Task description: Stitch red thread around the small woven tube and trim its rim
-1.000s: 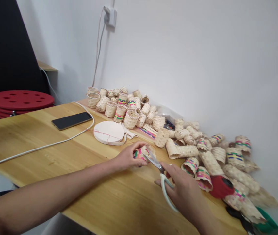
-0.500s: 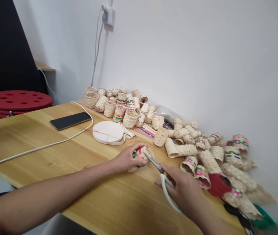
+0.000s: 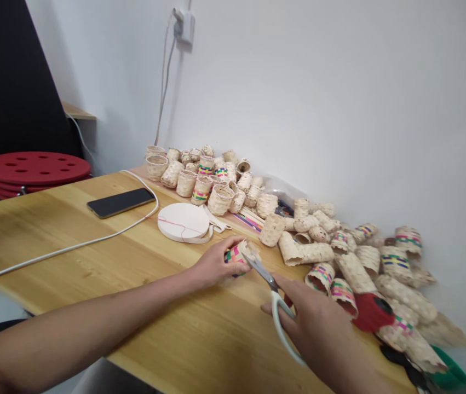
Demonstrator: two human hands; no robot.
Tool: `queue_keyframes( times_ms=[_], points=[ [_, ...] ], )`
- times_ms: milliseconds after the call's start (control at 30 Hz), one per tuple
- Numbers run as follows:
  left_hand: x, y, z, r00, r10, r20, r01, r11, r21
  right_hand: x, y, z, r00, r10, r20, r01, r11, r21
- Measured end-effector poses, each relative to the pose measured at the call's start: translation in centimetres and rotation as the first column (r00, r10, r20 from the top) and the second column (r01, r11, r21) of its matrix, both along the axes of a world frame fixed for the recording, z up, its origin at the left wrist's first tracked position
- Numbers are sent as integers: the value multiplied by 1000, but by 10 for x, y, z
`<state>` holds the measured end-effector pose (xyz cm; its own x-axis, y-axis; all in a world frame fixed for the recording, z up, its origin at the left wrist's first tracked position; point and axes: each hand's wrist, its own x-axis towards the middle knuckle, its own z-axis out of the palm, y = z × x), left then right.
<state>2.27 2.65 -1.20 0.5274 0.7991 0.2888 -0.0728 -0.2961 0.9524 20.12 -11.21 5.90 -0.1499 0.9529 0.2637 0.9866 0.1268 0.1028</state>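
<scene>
Right hand (image 3: 312, 323): fingers wrapped in the handles of the scissors (image 3: 274, 285), pale grips, blades angled up and leftward. Left hand (image 3: 215, 264): grasping a small woven cup (image 3: 234, 253) by its side, thumb toward the near face. Cup is tilted, held above the table (image 3: 200, 339); pink, green and dark bands, ragged rim facing the scissors. Blade tips lie at the rim; whether they bite into it, cannot tell.

Just beyond the left hand: white roll (image 3: 183, 221), flat, red thread across its top. Left of it, phone (image 3: 121, 202), face up, white cable (image 3: 93, 239) passing near its right end. Farther: heap of woven cups (image 3: 220, 200) along the wall (image 3: 318, 98). Far left: red stools (image 3: 35, 168), stacked.
</scene>
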Motion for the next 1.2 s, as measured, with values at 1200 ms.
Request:
queue_keyframes(
  times_ms=[1200],
  points=[
    [0,-2,-2,900,-334,280,425,815,-394,23,0,-3,956,78,-284,-123,982,-144]
  ],
)
